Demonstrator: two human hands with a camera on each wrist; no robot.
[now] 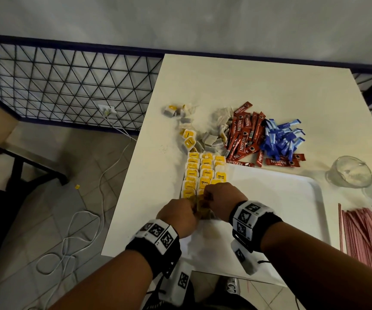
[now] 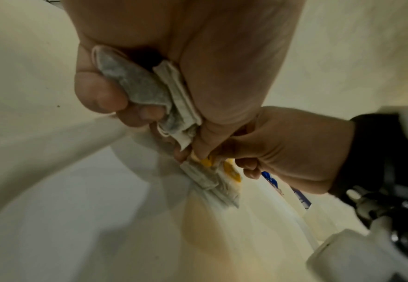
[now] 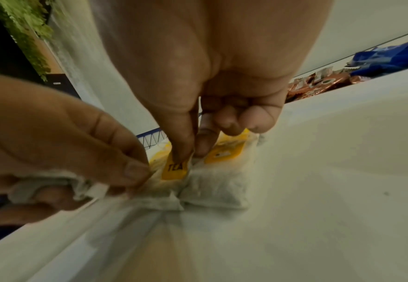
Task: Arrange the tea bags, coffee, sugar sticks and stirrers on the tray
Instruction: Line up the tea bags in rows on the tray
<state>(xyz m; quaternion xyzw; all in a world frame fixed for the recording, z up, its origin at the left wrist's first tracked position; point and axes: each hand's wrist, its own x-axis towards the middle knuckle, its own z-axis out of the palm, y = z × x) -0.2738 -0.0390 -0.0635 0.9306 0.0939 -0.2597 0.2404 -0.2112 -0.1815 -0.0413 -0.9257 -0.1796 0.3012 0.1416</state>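
Note:
Rows of tea bags with yellow tags (image 1: 204,174) lie along the left part of the white tray (image 1: 292,198). My left hand (image 1: 178,217) grips a bunch of tea bags (image 2: 149,95) in its palm, and its thumb and forefinger pinch the edge of a bag on the tray (image 3: 159,192). My right hand (image 1: 222,200) pinches a yellow tea tag (image 3: 176,167) between thumb and forefinger, beside another laid bag (image 3: 219,190). Loose tea bags (image 1: 211,133), red coffee sticks (image 1: 243,135) and blue sugar sticks (image 1: 281,137) lie in heaps beyond the tray. Pink stirrers (image 1: 366,233) lie to its right.
Two glass cups (image 1: 349,172) stand on the white table (image 1: 236,86) right of the tray. The table's left edge drops to a tiled floor with white cables (image 1: 84,222) and a dark wire fence (image 1: 64,86). One yellow tag (image 1: 77,187) lies on the floor.

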